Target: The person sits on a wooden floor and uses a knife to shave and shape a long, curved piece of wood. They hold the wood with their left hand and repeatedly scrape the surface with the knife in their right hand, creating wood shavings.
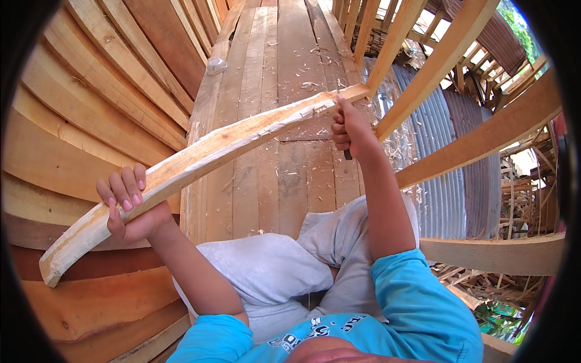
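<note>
A long, curved piece of pale wood [224,136] slants across in front of me, its near end low at the left and its far end up at the right. Its top face is bare and yellowish, and whitish rough bark-like patches run along the edges. My left hand [130,202] grips it near the lower left end, fingers over the top and thumb beneath. By the far end, my right hand [353,130] is closed in a fist round a dark handle [347,155], whose butt shows below the fist. The rest of that tool is hidden, so its kind is unclear.
I sit on a plank floor [260,193] strewn with wood shavings [311,85]. Boards [91,133] line the left side. A small clear plastic object [216,66] lies beside them. Slanted wooden posts [436,63] stand at the right, before corrugated metal sheets [436,163].
</note>
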### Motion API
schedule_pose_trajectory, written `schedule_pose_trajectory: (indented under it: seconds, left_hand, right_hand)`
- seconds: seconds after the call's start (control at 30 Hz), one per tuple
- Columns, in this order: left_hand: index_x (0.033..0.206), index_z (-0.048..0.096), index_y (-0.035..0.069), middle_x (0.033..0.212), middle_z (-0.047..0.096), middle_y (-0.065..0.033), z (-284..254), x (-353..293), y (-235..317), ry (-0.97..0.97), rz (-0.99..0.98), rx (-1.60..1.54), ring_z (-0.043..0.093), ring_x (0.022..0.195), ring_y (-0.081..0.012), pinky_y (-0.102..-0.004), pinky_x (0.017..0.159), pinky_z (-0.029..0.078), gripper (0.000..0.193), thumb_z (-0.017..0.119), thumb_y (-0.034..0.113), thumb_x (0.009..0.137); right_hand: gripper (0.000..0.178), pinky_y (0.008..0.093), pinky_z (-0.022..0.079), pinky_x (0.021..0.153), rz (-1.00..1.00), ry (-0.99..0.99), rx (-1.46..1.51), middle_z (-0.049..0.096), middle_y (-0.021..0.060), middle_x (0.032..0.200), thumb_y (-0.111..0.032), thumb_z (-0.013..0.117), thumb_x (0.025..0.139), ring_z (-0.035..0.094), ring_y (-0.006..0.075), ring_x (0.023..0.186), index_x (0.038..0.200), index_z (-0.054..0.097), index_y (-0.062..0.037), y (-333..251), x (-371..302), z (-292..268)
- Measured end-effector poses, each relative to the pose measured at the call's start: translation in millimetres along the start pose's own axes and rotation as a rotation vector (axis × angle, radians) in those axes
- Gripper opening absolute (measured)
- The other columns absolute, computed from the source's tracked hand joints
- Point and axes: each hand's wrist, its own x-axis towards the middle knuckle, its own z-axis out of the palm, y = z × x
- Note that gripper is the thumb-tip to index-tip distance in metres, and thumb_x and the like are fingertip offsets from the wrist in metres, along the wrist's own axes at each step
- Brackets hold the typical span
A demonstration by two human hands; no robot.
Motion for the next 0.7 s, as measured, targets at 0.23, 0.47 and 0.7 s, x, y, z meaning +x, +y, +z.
schedule_pose_trajectory:
  seconds: [0.23,0.47,0.7]
  left_hand:
    - [0.074,0.039,0.019,0.061,0.041,0.0074,-2,-1,3,-0.013,-0.001,-0.012,0.042,0.058,-0.0055,-0.0236,0.066,0.034,0.025,0.064,0.019,0.073]
    - [0.074,0.039,0.019,0.06,0.039,0.0076,-5,1,-2,-0.04,-0.012,-0.08,0.04,0.057,-0.0056,-0.0233,0.066,0.034,0.027,0.066,0.016,0.071]
    - [0.075,0.041,0.019,0.06,0.04,0.008,-8,1,-1,-0.034,-0.007,-0.068,0.04,0.057,-0.0057,-0.0234,0.066,0.034,0.029,0.069,0.018,0.07]
  right_hand:
    - [0.05,0.0268,0.018,0.034,-0.302,0.328,-0.224,0.026,-0.0054,0.05,-0.054,0.048,0.094,0.022,0.0069,0.036,0.065,0.032,-0.0161,-39,-31,-37]
    - [0.055,0.039,0.05,0.061,-0.456,0.27,-1.054,0.061,0.0126,0.068,-0.053,0.057,0.088,0.063,0.0256,0.065,0.079,0.059,0.0005,10,10,5]
    - [0.064,0.0409,0.051,0.07,-0.695,0.187,-1.213,0.065,0.0171,0.075,-0.062,0.06,0.081,0.066,0.0329,0.074,0.083,0.062,0.0017,13,10,0]
